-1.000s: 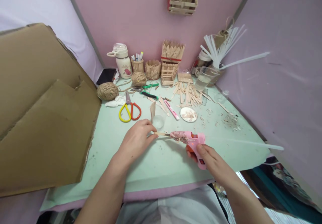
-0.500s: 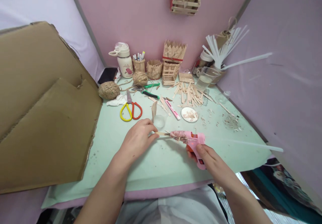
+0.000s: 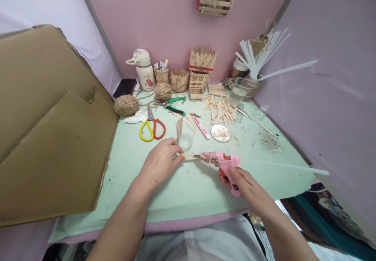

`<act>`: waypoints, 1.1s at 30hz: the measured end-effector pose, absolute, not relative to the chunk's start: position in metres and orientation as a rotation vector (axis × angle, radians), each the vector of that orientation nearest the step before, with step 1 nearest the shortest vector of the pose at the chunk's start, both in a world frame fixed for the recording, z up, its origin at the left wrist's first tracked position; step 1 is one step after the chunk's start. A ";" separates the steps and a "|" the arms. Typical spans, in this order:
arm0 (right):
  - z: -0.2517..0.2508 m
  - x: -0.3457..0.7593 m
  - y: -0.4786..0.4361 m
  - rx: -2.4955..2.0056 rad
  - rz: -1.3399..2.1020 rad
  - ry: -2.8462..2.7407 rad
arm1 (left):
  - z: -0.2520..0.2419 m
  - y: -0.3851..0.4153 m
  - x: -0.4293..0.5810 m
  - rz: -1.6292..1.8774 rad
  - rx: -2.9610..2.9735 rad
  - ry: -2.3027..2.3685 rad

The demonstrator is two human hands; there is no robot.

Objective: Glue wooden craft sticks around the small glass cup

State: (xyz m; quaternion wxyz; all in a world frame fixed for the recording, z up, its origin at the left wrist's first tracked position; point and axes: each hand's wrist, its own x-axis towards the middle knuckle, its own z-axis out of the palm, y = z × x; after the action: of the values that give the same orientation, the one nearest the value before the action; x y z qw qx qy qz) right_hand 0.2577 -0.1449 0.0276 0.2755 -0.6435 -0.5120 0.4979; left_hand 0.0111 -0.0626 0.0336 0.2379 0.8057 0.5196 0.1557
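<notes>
Pink plastic hot-glue gun (image 3: 230, 170) is held above the mint-green tabletop (image 3: 182, 206), its dark nozzle (image 3: 197, 156) pointing left and its handle gripped in the right hand (image 3: 245, 180). A long translucent glue stick (image 3: 308, 169) extends rightward behind it. The left hand (image 3: 161, 159) pinches a narrow, pale wooden strip (image 3: 189, 155); the nozzle meets or nearly meets its free end. A clear plastic cup (image 3: 186, 141), with wooden slats (image 3: 179, 128) upright at its left, stands just beyond that hand. Markings: pale lettering on the gun body, too small to read; reddish motif on the cream drinking bottle (image 3: 143, 71).
</notes>
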 end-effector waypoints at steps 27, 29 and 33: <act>0.021 0.279 -0.148 -1.773 1.347 -1.393 | 0.033 -0.062 0.011 0.425 2.225 1.430; 0.021 0.280 -0.148 -1.772 1.333 -1.399 | 0.033 -0.062 0.011 0.411 2.222 1.437; 0.020 0.282 -0.148 -1.767 1.327 -1.412 | 0.034 -0.062 0.012 0.395 2.211 1.435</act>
State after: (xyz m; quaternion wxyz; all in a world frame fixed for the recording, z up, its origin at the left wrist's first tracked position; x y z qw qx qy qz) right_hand 0.2816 -0.1476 0.0203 0.2567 -0.6512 -0.5203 0.4892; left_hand 0.0115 -0.0619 0.0342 0.2360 0.8062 0.5231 0.1442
